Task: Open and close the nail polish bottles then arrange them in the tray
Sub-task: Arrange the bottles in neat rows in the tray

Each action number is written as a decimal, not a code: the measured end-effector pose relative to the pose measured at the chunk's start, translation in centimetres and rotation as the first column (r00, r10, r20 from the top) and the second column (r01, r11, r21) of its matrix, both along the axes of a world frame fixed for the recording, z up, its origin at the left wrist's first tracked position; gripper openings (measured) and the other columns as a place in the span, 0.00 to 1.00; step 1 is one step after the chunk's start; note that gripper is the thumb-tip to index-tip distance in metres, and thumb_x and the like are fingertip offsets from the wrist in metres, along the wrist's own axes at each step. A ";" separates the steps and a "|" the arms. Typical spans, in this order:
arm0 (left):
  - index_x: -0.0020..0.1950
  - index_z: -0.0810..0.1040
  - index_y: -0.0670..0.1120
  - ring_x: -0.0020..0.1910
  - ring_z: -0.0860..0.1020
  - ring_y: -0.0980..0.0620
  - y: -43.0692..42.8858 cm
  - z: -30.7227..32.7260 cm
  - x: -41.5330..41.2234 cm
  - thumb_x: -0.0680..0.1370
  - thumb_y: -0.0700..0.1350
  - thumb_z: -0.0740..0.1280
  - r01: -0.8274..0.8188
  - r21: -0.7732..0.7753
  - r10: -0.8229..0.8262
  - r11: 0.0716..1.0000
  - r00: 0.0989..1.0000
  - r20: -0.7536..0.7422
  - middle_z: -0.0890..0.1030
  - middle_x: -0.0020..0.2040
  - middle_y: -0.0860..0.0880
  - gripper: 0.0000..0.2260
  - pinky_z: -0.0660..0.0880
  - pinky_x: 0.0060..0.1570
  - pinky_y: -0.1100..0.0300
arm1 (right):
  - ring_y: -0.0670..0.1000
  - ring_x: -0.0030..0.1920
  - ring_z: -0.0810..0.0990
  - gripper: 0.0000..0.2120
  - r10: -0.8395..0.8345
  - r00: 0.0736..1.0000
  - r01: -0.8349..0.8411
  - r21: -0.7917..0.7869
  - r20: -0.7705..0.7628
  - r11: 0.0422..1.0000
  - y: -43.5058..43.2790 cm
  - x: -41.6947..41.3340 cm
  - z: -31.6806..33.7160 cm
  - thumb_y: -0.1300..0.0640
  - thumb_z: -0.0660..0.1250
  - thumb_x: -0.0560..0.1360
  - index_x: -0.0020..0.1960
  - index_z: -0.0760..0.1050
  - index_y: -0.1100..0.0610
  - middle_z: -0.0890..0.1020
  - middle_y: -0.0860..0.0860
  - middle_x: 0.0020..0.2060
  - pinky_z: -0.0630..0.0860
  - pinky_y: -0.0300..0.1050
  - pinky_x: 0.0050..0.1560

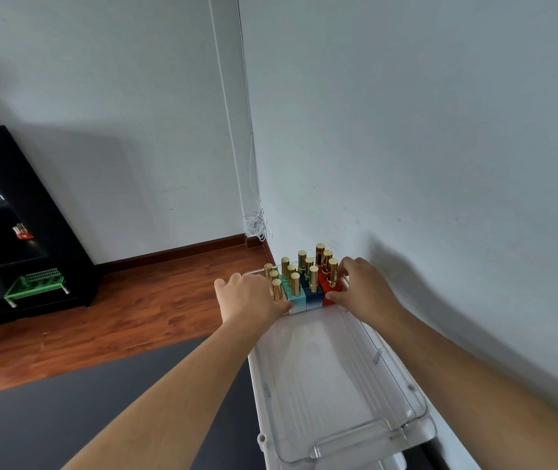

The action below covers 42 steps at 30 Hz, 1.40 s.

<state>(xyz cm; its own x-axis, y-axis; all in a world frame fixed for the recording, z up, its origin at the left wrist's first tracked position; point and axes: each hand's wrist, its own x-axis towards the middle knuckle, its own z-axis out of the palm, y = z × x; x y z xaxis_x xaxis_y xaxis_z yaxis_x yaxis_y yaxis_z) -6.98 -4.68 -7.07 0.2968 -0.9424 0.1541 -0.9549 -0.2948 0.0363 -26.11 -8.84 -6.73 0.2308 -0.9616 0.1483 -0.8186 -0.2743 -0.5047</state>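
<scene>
Several nail polish bottles (304, 283) with gold caps stand upright in tight rows at the far end of a long clear plastic tray (331, 385). Their bodies are teal, dark blue and red. My left hand (250, 296) presses against the left side of the group, its fingers touching the teal bottles (297, 300). On the opposite side my right hand (362, 283) rests against the red bottles (331, 293), thumb at the front and fingers round the back. Both hands squeeze the group together. The near part of the tray holds nothing.
The tray lies on a white surface along a pale wall (440, 164) on the right. A dark grey mat (101, 401) covers the wooden floor at the left. A black shelf unit (16, 232) with a green basket (35, 283) stands at the far left.
</scene>
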 end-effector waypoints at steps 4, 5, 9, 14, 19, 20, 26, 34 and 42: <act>0.30 0.70 0.51 0.40 0.70 0.52 -0.4 -0.2 -0.6 0.65 0.74 0.63 -0.032 0.021 0.031 0.999 0.999 0.030 0.71 0.31 0.54 0.26 0.65 0.51 0.51 | 0.52 0.43 0.74 0.15 0.012 1.000 -0.012 0.017 -0.005 1.000 0.1 0.2 0.1 0.54 0.73 0.69 0.50 0.71 0.58 0.77 0.55 0.47 0.68 0.44 0.39; 0.29 0.69 0.50 0.40 0.70 0.52 -0.4 -0.3 -0.6 0.64 0.75 0.63 -0.037 0.019 0.037 0.999 0.999 0.036 0.70 0.30 0.54 0.27 0.65 0.50 0.51 | 0.53 0.43 0.74 0.15 0.012 1.000 -0.012 0.014 -0.006 1.000 0.1 0.2 0.1 0.55 0.72 0.69 0.50 0.71 0.58 0.77 0.55 0.47 0.68 0.44 0.40; 0.34 0.74 0.52 0.41 0.70 0.53 -0.3 -0.7 -0.6 0.64 0.75 0.62 -0.038 0.000 0.038 0.999 0.999 0.036 0.74 0.34 0.54 0.26 0.66 0.52 0.50 | 0.54 0.45 0.75 0.15 0.017 0.999 -0.018 -0.002 -0.028 1.000 -0.1 0.1 0.3 0.56 0.72 0.69 0.52 0.72 0.59 0.77 0.56 0.48 0.69 0.44 0.41; 0.36 0.76 0.52 0.44 0.74 0.52 -0.3 -0.5 -0.6 0.64 0.75 0.63 -0.035 0.001 0.035 0.999 0.999 0.023 0.77 0.36 0.54 0.26 0.66 0.53 0.50 | 0.54 0.45 0.75 0.16 0.054 0.996 -0.053 0.005 -0.066 0.999 -0.2 0.1 0.4 0.57 0.71 0.70 0.54 0.71 0.59 0.77 0.57 0.49 0.69 0.44 0.42; 0.39 0.78 0.53 0.48 0.73 0.51 0.1 0.0 0.4 0.62 0.76 0.63 -0.027 -0.001 0.027 1.000 0.999 0.046 0.79 0.43 0.53 0.27 0.65 0.51 0.50 | 0.52 0.45 0.74 0.18 0.080 0.994 -0.081 0.000 -0.075 0.997 -0.4 -0.2 0.6 0.56 0.72 0.69 0.55 0.71 0.59 0.77 0.56 0.49 0.69 0.44 0.42; 0.41 0.80 0.52 0.50 0.73 0.50 0.2 0.1 0.7 0.62 0.77 0.62 -0.026 -0.012 0.027 1.000 0.997 0.073 0.78 0.45 0.53 0.29 0.66 0.51 0.50 | 0.52 0.45 0.74 0.18 0.084 0.994 -0.084 0.001 -0.070 0.996 -0.4 -0.3 0.6 0.56 0.72 0.69 0.55 0.72 0.58 0.77 0.56 0.49 0.69 0.44 0.42; 0.55 0.80 0.53 0.57 0.69 0.49 0.4 0.2 0.9 0.63 0.76 0.60 0.016 0.029 -0.018 0.999 0.996 0.082 0.75 0.53 0.51 0.33 0.65 0.56 0.50 | 0.52 0.45 0.75 0.15 0.087 0.995 -0.086 0.022 -0.046 0.996 -0.4 -0.4 0.2 0.56 0.72 0.69 0.53 0.74 0.57 0.77 0.55 0.48 0.72 0.45 0.43; 0.55 0.79 0.54 0.55 0.70 0.49 0.3 0.5 0.4 0.63 0.74 0.64 -0.003 -0.017 0.004 1.000 0.999 0.054 0.75 0.52 0.52 0.31 0.65 0.56 0.50 | 0.53 0.44 0.75 0.11 0.090 0.995 -0.090 0.004 -0.053 0.996 -0.6 -0.3 0.1 0.56 0.71 0.70 0.49 0.74 0.58 0.76 0.55 0.46 0.70 0.44 0.41; 0.45 0.83 0.52 0.53 0.70 0.51 0.1 0.1 0.5 0.64 0.73 0.66 0.009 0.010 -0.009 1.000 1.000 0.015 0.75 0.47 0.53 0.26 0.63 0.51 0.53 | 0.52 0.44 0.74 0.13 0.093 0.994 -0.093 0.005 -0.058 0.996 -0.8 -0.3 -0.1 0.56 0.71 0.70 0.52 0.74 0.57 0.77 0.55 0.47 0.69 0.44 0.41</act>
<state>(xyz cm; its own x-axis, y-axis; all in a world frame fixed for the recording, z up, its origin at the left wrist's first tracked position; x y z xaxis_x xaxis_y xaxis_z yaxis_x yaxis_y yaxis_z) -6.50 -4.62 -7.00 0.2864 -0.9464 0.1490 -0.9578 -0.2868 0.0194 -26.38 -9.61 -6.86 0.3274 -0.9359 0.1303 -0.8174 -0.3497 -0.4578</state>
